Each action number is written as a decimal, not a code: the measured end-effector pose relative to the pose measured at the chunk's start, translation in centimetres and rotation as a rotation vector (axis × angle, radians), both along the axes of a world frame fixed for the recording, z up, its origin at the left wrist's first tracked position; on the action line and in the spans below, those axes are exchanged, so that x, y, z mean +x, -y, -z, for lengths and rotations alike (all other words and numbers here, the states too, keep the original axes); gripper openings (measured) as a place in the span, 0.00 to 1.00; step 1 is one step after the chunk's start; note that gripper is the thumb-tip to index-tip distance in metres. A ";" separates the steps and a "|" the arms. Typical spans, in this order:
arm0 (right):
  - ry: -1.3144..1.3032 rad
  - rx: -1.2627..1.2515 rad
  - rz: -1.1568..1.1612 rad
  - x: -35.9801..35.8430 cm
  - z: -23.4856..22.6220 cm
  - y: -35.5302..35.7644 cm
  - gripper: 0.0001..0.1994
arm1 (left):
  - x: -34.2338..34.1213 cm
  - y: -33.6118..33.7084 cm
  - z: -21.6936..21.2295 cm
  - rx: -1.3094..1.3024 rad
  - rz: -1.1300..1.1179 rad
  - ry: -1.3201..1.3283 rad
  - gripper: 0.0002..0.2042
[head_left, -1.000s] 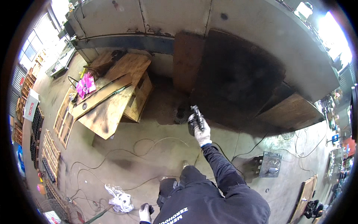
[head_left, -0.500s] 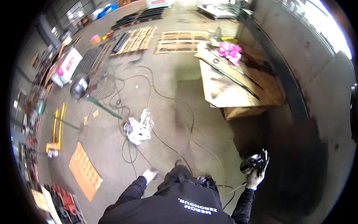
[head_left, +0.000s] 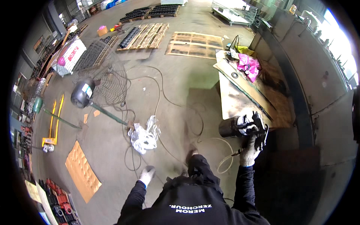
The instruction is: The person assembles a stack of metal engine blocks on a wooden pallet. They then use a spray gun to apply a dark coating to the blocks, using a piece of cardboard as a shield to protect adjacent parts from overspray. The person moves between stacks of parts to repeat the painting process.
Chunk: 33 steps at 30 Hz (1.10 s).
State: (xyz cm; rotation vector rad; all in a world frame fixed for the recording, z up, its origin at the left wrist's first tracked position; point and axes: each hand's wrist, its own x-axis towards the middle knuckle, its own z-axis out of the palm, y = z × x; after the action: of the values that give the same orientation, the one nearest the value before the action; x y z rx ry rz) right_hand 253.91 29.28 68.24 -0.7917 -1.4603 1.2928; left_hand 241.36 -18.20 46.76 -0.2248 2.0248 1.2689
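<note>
On our wooden table (head_left: 230, 103), a plank (head_left: 245, 87) slants from the far left corner; a pink bundle (head_left: 248, 66) lies near the far edge.

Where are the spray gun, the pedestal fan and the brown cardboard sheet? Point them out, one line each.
Spray gun (head_left: 258, 128): head view, on its dark body.
Pedestal fan (head_left: 79, 96): head view, on its dark motor housing.
Brown cardboard sheet (head_left: 82, 173): head view, on its bumpy upper face, near the middle.
</note>
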 end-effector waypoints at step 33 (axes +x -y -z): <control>0.736 -0.537 0.551 -34.3 9.6 -24.5 0.15 | -61.7 -76.7 6.0 -0.001 1.124 -0.354 0.25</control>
State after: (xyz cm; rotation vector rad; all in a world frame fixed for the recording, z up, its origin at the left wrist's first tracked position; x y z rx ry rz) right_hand 219.66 53.82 58.64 -2.0295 -1.2665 0.9938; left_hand 179.62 58.50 40.79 1.0628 1.8970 0.5787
